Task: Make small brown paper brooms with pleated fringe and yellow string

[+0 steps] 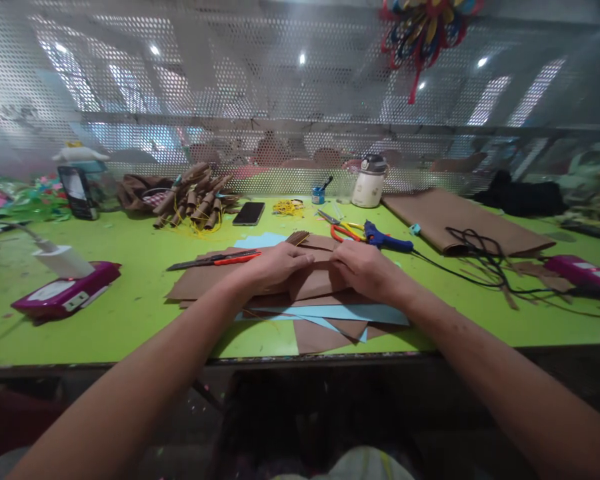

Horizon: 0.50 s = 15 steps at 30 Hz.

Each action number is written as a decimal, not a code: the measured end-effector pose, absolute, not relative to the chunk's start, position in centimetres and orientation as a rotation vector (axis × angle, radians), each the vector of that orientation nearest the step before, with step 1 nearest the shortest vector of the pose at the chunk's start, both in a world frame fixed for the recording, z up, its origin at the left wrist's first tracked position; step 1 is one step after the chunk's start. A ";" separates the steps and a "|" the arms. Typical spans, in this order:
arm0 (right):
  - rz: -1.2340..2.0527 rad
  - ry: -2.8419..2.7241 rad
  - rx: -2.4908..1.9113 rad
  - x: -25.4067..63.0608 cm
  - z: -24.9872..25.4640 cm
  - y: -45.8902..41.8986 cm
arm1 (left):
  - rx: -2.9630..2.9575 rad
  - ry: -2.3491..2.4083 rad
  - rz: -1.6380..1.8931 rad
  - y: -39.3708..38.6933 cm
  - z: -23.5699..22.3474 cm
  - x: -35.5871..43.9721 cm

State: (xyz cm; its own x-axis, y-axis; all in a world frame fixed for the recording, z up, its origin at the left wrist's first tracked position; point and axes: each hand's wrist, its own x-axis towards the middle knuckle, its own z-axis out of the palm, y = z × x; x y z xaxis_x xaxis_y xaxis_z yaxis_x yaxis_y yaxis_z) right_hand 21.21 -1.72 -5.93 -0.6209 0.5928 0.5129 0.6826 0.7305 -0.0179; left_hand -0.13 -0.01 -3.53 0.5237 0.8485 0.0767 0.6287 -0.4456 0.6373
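Note:
A small sheet of brown paper (314, 285) lies between my hands, on top of a loose stack of brown and light blue sheets (325, 313). My left hand (280, 264) grips its left side, with the thumb pointing inward. At the right edge, the curled fingers of my right hand (363, 268) pinch the same sheet. My palms hide part of the paper. An orange-handled cutting tool (225, 259) rests on the stack beside my left hand. Just beyond my right hand lie a blue glue gun (386, 239) and scissors with red and yellow handles (347, 231).
Purple power strips (67, 290) sit at both sides, with a black cable (495, 267) on the right. Behind are rolled brown paper tubes (197, 197), a phone (249, 213), yellow string (289, 208), a small blue jar (319, 195), a bottle (369, 182) and folded brown paper (465, 217).

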 end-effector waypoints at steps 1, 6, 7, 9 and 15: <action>-0.233 -2.429 -0.952 21.2 -5.9 -1.7 | 2.162 1.182 0.511 -0.1 -3.5 -0.2; 0.042 -2.301 -0.901 21.4 -5.6 -1.8 | 2.081 1.197 0.480 -1.0 -2.8 0.0; 0.153 -2.268 -0.903 21.5 -5.4 -1.9 | 2.104 1.211 0.487 -1.1 -2.7 0.1; 0.394 -2.211 -0.933 21.7 -5.1 -2.1 | 2.159 1.200 0.492 -1.4 -2.5 0.2; 0.592 -2.138 -1.060 21.3 -5.0 -2.3 | 2.365 1.101 0.524 -0.9 -3.3 0.5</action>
State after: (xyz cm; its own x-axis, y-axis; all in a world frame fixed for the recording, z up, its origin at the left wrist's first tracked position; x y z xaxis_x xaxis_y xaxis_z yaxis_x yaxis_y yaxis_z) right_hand 21.34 -2.26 -5.02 -0.4455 0.8178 0.3643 0.5136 0.5668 -0.6441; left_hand 0.55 -0.92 -3.33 0.6039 0.7848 0.1393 0.6027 -0.5639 0.5646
